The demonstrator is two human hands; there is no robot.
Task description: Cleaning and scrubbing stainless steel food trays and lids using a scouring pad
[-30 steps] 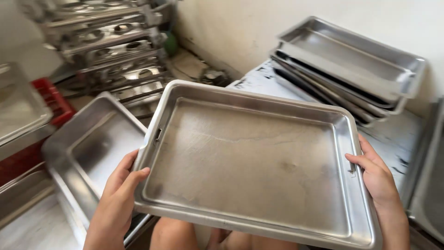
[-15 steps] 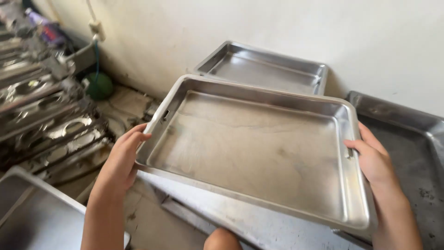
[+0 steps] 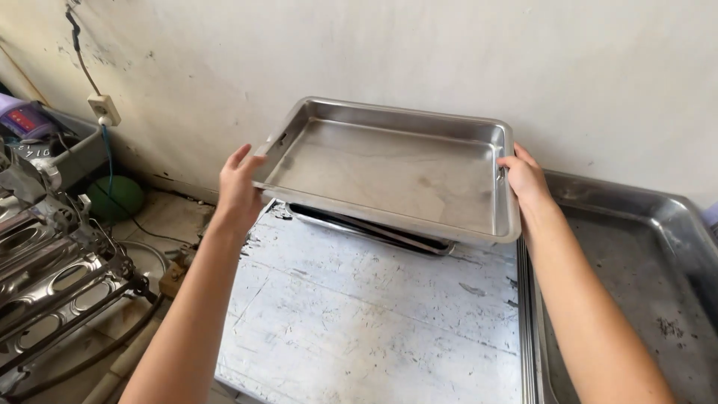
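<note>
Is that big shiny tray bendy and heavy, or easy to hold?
The steel tray probably stays stiff: it keeps flat though the left hand and right hand grip only its two short ends. It looks thin-walled and empty, so likely fairly light for its size. The smooth metal rim may be a bit slippery, and it could tip if one hand let go.

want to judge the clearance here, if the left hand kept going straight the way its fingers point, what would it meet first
The left hand grips the left rim of the steel tray, fingers pointing up and away toward the wall. Nothing shows between them, so it would probably meet the wall first, though depth is hard to judge.
</note>
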